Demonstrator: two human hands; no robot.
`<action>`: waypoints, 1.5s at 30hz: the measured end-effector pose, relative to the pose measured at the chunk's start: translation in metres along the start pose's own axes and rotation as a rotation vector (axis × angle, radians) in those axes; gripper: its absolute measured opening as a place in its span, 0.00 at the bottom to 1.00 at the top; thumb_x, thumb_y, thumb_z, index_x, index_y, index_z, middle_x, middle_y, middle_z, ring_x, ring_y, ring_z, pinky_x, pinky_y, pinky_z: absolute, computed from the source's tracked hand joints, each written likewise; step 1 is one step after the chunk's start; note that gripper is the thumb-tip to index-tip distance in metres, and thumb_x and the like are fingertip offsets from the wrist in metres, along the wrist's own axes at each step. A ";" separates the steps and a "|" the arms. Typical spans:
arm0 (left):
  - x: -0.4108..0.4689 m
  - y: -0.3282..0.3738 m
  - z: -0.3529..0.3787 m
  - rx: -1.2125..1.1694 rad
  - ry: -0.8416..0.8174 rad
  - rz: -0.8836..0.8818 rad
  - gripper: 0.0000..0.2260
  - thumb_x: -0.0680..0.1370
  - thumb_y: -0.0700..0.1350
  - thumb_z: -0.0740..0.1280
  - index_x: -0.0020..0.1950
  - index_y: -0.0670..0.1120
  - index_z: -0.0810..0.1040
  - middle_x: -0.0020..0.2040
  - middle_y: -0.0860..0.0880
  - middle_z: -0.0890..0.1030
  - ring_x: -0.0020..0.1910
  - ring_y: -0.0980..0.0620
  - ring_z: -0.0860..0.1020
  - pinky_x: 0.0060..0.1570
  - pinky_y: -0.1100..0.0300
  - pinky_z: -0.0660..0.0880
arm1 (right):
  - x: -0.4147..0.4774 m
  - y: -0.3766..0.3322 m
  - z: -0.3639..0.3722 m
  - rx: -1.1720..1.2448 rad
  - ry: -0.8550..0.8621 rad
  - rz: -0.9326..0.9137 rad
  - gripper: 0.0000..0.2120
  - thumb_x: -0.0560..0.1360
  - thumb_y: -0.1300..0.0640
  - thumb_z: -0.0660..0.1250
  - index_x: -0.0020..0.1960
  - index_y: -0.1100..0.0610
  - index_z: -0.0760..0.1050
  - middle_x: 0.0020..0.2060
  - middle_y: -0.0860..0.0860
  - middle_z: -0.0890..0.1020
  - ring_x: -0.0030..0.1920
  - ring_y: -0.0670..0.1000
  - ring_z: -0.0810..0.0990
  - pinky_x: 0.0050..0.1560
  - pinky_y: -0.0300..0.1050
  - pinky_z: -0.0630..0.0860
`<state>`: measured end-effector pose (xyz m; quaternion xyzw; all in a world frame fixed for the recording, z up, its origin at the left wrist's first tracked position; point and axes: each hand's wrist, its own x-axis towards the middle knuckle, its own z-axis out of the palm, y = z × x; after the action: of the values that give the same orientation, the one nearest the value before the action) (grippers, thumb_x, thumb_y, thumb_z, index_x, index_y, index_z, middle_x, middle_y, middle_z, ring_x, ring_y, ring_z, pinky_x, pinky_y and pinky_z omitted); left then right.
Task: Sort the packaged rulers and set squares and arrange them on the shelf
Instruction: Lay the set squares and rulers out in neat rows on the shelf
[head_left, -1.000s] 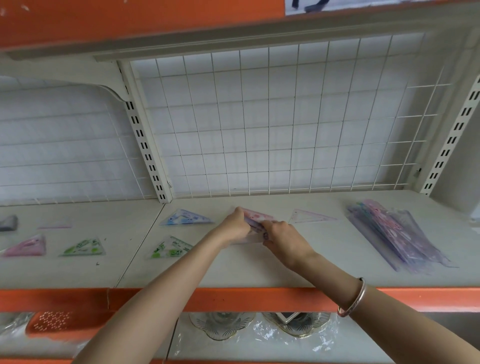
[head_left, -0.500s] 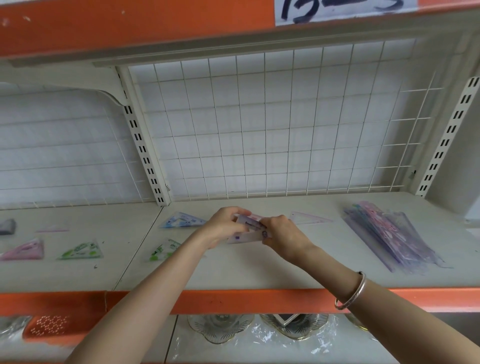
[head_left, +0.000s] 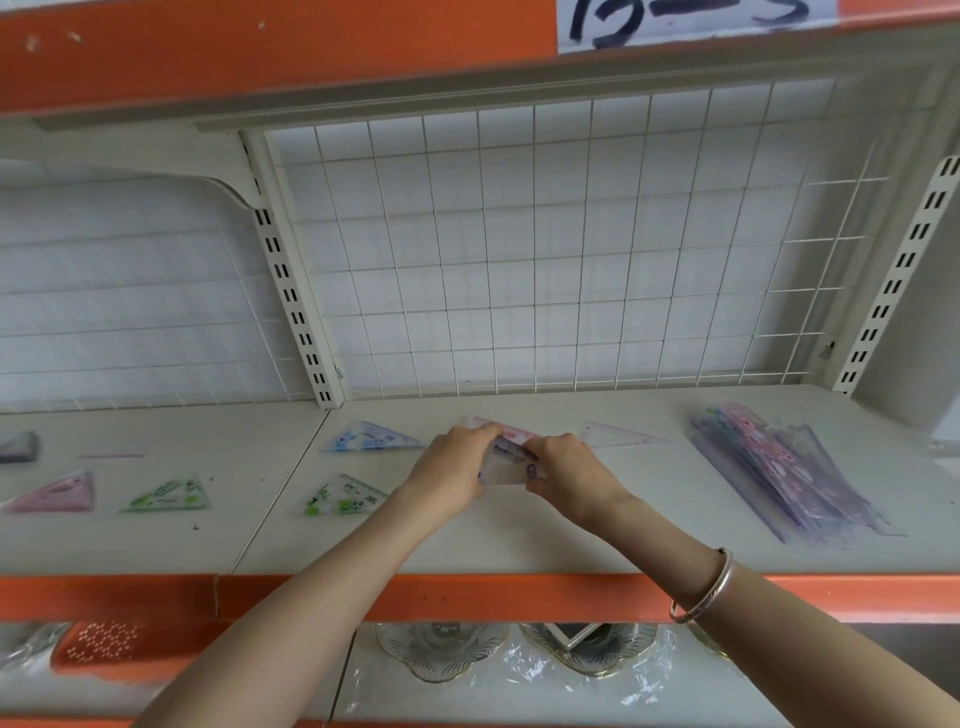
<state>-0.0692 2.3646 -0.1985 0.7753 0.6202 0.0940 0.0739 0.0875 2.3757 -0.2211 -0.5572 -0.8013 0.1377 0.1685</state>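
My left hand (head_left: 457, 467) and right hand (head_left: 566, 467) are both curled round one clear packet (head_left: 511, 460), pinching it between them just above the shelf (head_left: 519, 545), to get at the pink pieces inside, I'd judge. Unsorted packets (head_left: 779, 467) lie heaped well right of my right hand; set squares (head_left: 371, 436) are spread out left of my left.

Soft, even daylight — faint shadows, wide-angle bowing, slight blur at edges.

White wire grid panel (head_left: 545, 249), centre frame. Slotted upright (head_left: 291, 291) at its left. Handwritten paper label (head_left: 691, 21), top right. Bottom: two plastic-wrapped glass dishes (head_left: 441, 649), side by side; orange perforated basket (head_left: 104, 644), lower left.
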 end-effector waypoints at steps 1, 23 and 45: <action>-0.001 0.000 0.000 0.007 0.002 -0.003 0.30 0.73 0.35 0.66 0.73 0.52 0.66 0.62 0.41 0.75 0.59 0.40 0.75 0.50 0.56 0.72 | 0.000 0.000 0.000 0.004 0.006 -0.002 0.08 0.73 0.62 0.64 0.51 0.61 0.76 0.47 0.61 0.79 0.48 0.63 0.77 0.46 0.49 0.72; -0.009 -0.012 0.007 -0.194 -0.049 -0.071 0.36 0.68 0.38 0.75 0.73 0.49 0.63 0.60 0.43 0.76 0.55 0.44 0.77 0.50 0.56 0.76 | -0.003 0.007 -0.006 -0.021 -0.020 -0.003 0.11 0.70 0.63 0.69 0.52 0.60 0.81 0.45 0.59 0.81 0.45 0.59 0.79 0.44 0.49 0.76; -0.008 -0.027 0.006 -0.299 -0.130 -0.255 0.33 0.66 0.35 0.77 0.69 0.46 0.71 0.55 0.44 0.79 0.47 0.49 0.78 0.46 0.59 0.76 | 0.009 0.003 -0.010 0.056 -0.132 0.060 0.16 0.62 0.60 0.78 0.49 0.60 0.82 0.45 0.54 0.84 0.45 0.51 0.81 0.43 0.38 0.75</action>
<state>-0.0955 2.3625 -0.2112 0.6752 0.6864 0.1246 0.2397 0.0915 2.3860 -0.2119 -0.5657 -0.7895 0.2017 0.1265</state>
